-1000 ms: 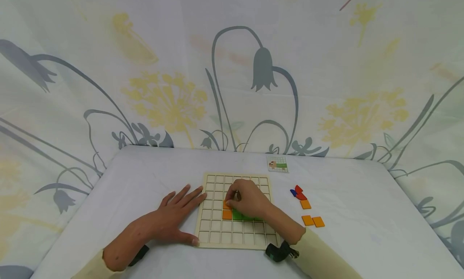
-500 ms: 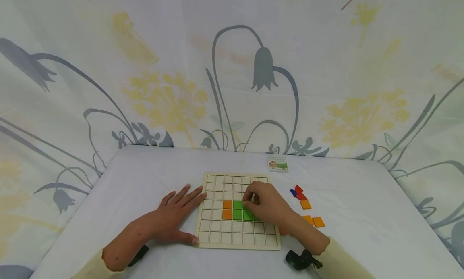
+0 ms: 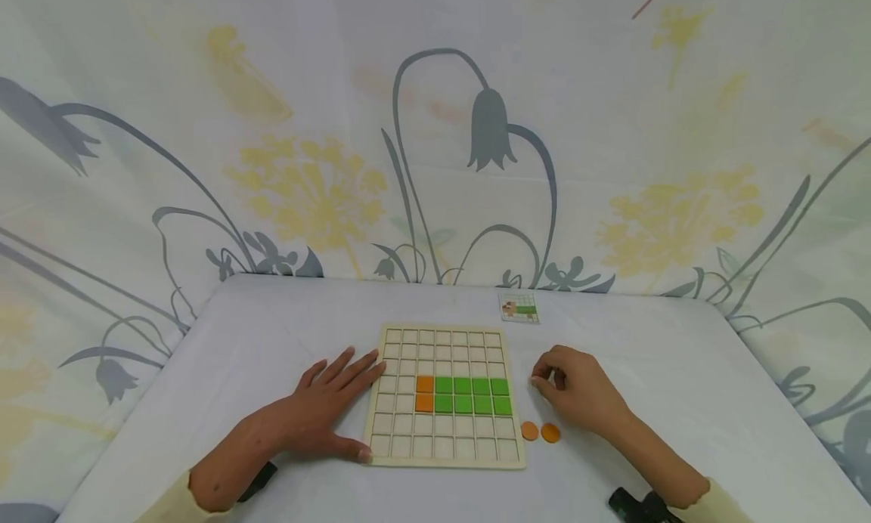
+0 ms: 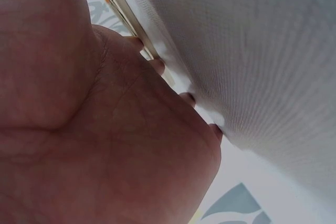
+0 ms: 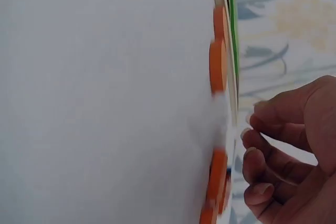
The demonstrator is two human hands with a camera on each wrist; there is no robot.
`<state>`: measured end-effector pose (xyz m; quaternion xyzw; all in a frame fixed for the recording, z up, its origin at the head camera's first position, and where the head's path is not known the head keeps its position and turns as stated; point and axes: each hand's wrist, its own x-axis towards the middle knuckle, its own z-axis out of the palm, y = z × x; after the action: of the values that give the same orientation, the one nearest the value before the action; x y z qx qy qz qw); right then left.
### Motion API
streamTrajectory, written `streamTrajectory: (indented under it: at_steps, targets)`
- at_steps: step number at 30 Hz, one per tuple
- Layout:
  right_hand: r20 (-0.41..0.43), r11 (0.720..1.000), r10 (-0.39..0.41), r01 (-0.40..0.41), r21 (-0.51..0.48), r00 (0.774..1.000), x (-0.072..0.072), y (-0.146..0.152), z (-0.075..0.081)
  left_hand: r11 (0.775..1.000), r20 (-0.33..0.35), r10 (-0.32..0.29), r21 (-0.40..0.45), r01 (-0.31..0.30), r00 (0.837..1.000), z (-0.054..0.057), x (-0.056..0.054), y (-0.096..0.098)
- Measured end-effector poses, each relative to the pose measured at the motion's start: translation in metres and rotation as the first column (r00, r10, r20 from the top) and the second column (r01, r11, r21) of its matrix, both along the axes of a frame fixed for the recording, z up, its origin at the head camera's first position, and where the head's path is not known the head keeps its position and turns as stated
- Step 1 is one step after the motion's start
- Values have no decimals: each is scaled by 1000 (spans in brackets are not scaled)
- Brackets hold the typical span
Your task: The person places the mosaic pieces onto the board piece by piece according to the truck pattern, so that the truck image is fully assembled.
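Observation:
My left hand lies with fingers spread at the left edge of the wooden grid board, fingertips and thumb right at its rim. Two orange square tiles and a block of several green square tiles fill cells of the board. Right of the board is my right hand, fingers loosely curled, with nothing showing between thumb and forefinger in the right wrist view. Loose orange tiles lie near its fingers there; in the head view the hand covers them along with the red and blue pieces.
Two round orange pieces lie on the white table by the board's lower right corner. A small picture card rests behind the board, showing a green and brown figure on a grid. A flower-patterned cloth stands behind the table.
My right hand has moved right, off the board to the loose pieces, uncovering the green tiles and the round orange pieces. My left hand stays at the board's edge.

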<state>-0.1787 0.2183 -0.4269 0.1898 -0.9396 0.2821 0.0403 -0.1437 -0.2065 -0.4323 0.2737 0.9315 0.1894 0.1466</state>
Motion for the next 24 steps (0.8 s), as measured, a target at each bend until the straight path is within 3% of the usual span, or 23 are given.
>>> streamTrajectory:
  at_steps: [5,11,24]
  targets:
    - [64,993,-114,114,8,991,-1,26,2,1000,2,1,-7,-1,1000,0,-1,0]
    - [199,967,-254,246,64,946,-5,43,2,1000,1,-1,-7,1,1000,1,0,0]
    - [229,961,-274,258,97,934,-7,42,1,1000,-1,-9,-4,9,1000,2,0,0]
